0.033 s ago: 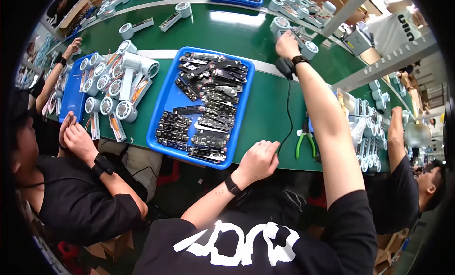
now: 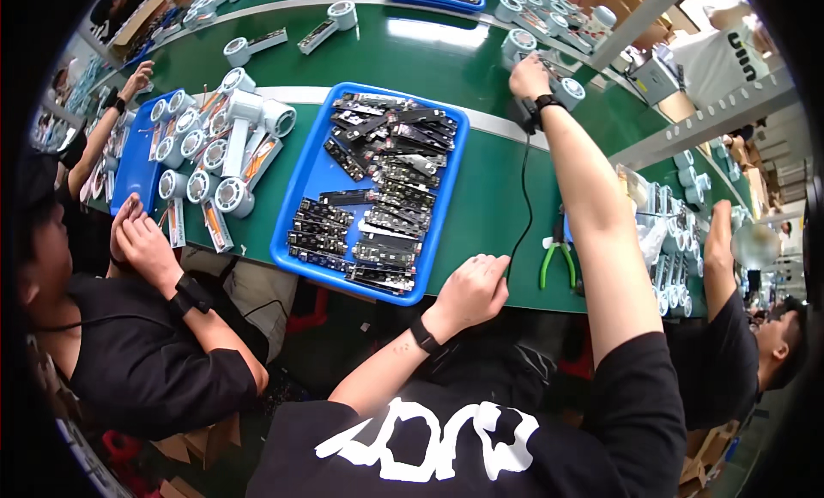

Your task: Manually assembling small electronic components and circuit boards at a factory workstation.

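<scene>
My right hand (image 2: 530, 75) stretches far across the green belt (image 2: 412, 56), and its fingers close on a white round housing (image 2: 518, 43). On that wrist is a black band, and a thin black cable (image 2: 524, 197) runs from it back toward me. My left hand (image 2: 470, 288) rests as a loose fist on the table's near edge with nothing in it. It lies just right of a blue tray (image 2: 313, 176) filled with several black and grey circuit boards (image 2: 390, 167).
Several white round housings (image 2: 215, 150) lie left of the tray beside a second blue tray (image 2: 129, 167). Green-handled pliers (image 2: 556, 262) lie right of my left hand. A person's hands (image 2: 142, 240) are on my left, another person (image 2: 755, 326) sits at the right, and a metal rail (image 2: 687, 133) crosses above.
</scene>
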`<state>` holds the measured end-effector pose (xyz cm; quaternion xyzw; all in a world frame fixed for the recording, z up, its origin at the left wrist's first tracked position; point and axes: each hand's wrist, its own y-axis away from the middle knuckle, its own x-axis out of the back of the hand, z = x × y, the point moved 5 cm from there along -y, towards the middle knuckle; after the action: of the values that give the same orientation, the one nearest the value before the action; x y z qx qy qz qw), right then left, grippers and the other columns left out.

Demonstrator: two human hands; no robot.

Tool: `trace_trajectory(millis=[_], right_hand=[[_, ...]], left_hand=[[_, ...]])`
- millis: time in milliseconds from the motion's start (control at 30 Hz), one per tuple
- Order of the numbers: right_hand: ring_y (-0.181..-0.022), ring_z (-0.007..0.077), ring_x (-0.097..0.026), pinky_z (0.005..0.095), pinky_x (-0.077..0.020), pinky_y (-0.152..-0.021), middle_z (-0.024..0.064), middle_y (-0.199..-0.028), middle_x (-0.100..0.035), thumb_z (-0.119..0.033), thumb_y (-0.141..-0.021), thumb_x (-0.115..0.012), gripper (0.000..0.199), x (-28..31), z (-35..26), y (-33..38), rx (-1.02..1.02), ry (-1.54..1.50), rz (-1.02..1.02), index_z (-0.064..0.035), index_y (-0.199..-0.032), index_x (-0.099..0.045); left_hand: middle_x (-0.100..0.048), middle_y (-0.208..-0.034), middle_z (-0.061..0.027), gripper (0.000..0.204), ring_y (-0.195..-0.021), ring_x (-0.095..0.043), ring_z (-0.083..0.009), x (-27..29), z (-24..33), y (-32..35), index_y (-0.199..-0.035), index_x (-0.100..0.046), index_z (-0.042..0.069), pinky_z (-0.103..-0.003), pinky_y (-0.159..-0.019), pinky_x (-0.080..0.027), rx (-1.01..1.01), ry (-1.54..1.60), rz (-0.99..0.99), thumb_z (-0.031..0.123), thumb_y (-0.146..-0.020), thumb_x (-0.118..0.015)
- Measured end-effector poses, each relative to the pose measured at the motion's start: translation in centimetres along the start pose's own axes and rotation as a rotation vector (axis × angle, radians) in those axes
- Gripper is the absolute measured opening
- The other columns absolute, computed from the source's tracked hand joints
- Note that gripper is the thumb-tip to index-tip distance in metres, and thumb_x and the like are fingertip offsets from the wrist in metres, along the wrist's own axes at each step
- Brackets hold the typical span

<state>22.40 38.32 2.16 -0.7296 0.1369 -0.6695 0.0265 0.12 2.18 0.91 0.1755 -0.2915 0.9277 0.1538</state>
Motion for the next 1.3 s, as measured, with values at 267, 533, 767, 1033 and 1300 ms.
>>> trace_trajectory(millis=[267,533,767,1033,1300], right_hand=[[-0.117,0.0489,-0.059,0.0589,-0.0505,-0.094,0.0309,-0.124,-0.059,-0.026,-0.098,-0.053,0.037,-7.8,4.6,-6.1,0.134,0.082,0.041,0.0058,-0.11,-0.065],[-0.119,0.0409,-0.06,0.053,-0.0462,-0.102,0.0249,-0.124,-0.064,-0.044,-0.096,-0.061,0.06,1.9,-2.2,0.2,0.032,0.11,0.46,0.0014,-0.136,-0.054],[-0.089,0.0229,-0.07,0.0293,-0.0541,-0.076,0.0127,-0.106,-0.073,0.003,-0.092,-0.059,0.029,22.4,-28.2,23.2,1.355,-1.066,-0.252,-0.002,-0.12,-0.068],[-0.077,0.0197,-0.068,0.0314,-0.0464,-0.062,0.0087,-0.097,-0.072,-0.001,-0.092,-0.058,0.031,32.0,-21.3,33.3,1.666,-1.329,-0.629,-0.0076,-0.119,-0.072],[-0.075,0.0197,-0.067,0.0311,-0.0449,-0.062,0.0095,-0.095,-0.071,-0.003,-0.092,-0.058,0.03,31.7,-15.1,35.5,1.561,-1.465,-0.434,-0.0062,-0.118,-0.071]], left_hand=[[-0.066,-0.088,-0.0198,0.028,-0.079,-0.066,-0.0371,1.4,-1.1,0.9,-0.109,-0.062,-0.003,-0.044,-0.072,-0.055,0.079,0.18,0.167,-0.002,-0.082,-0.061],[-0.065,-0.085,-0.0176,0.022,-0.078,-0.066,-0.0357,0.7,-0.6,1.8,-0.103,-0.063,-0.002,-0.043,-0.072,-0.054,0.089,0.14,0.144,0.001,-0.082,-0.063],[-0.064,-0.082,-0.0147,0.014,-0.081,-0.067,-0.0341,1.3,0.1,1.6,-0.098,-0.064,0.003,-0.041,-0.072,-0.054,0.03,0.154,0.095,0.003,-0.084,-0.064],[-0.06,-0.125,-0.0202,0.055,-0.119,-0.056,-0.0399,29.4,-6.9,-4.4,-0.12,-0.063,0.0,-0.049,-0.095,-0.051,0.329,-1.143,0.353,0.036,-0.081,-0.077],[-0.064,-0.12,-0.0222,0.06,-0.117,-0.06,-0.0404,36.2,-18.2,-5.6,-0.119,-0.065,-0.001,-0.046,-0.097,-0.051,0.559,-1.266,0.168,0.045,-0.083,-0.076]])
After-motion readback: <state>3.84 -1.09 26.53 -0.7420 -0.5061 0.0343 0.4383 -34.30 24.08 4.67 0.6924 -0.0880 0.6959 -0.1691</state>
